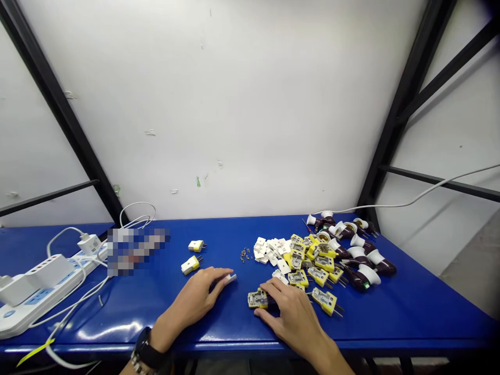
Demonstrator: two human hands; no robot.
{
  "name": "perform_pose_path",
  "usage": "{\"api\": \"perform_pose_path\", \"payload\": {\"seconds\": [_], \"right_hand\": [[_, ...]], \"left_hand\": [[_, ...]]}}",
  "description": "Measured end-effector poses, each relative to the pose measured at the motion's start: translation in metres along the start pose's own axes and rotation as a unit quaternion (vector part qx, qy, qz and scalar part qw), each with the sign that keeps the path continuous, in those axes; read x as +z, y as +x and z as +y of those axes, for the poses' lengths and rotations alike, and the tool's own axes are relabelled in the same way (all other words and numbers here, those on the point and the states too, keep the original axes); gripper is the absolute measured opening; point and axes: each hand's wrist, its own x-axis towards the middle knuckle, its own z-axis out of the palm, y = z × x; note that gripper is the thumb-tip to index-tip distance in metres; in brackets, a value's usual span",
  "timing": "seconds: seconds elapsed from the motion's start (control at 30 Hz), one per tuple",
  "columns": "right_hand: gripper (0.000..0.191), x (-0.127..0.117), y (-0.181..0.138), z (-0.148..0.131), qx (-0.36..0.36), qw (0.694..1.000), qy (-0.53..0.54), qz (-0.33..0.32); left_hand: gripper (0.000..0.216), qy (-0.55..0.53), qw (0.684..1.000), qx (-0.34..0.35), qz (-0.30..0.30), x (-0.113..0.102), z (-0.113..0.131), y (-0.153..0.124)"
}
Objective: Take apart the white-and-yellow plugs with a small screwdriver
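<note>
L fingers pinch white cover over counter, R fingers clamp yellow plug body by its sides nr front edge; both prob light, stiff, slick plastic, best held by rims

Tabletop: is showing smooth blue, high gloss, throwing back light.
Wall panel: is presenting flat white, mostly smooth, with small rough scuffs.
Frame bars: are appearing as black-painted metal.
Yellow housings: are looking like plastic, exposing bare grey metal inside.
White covers: are reading as smooth plastic.
Screws: are displaying brassy metal.
Bulb sockets: are combining glossy dark-purple and white plastic.
Power strip: is showing smooth white plastic.
Watch strap: is looking matt black.
</note>
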Motion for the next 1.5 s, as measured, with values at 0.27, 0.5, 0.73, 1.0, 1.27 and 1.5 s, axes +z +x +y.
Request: {"api": "perform_pose_path", "payload": {"seconds": [0.27, 0.5, 0.73, 1.0, 1.27, 1.5], "right_hand": [[0.034, 0.0, 0.0, 0.0, 0.004, 1.0, -0.001, -0.005], [0.045, 0.001, -0.004, 0.002, 0.002, 1.0, 0.027, 0.003], [0.038, 0.001, -0.005, 0.009, -0.004, 0.995, 0.097, 0.024], [0.049, 0.004, -0.003, 0.012, 0.004, 0.996, 0.086, 0.015], [0.033, 0.002, -0.004, 0.008, -0.007, 0.998, 0.062, 0.008], [0.041, -0.001, -0.003, 0.004, -0.007, 0.997, 0.065, 0.033]], "left_hand": [[0.032, 0.07, 0.997, -0.011, 0.036, 0.004, 0.007, 0.004], [0.026, -0.042, 0.999, 0.019, 0.017, 0.009, 0.011, -0.002], [0.022, -0.118, 0.992, 0.039, 0.028, 0.031, 0.058, -0.007], [0.021, -0.132, 0.99, 0.053, 0.002, 0.027, 0.06, -0.005], [0.02, -0.126, 0.991, 0.03, -0.015, 0.028, 0.062, 0.002], [0.036, -0.109, 0.991, 0.036, -0.07, 0.008, 0.062, 0.011]]}}
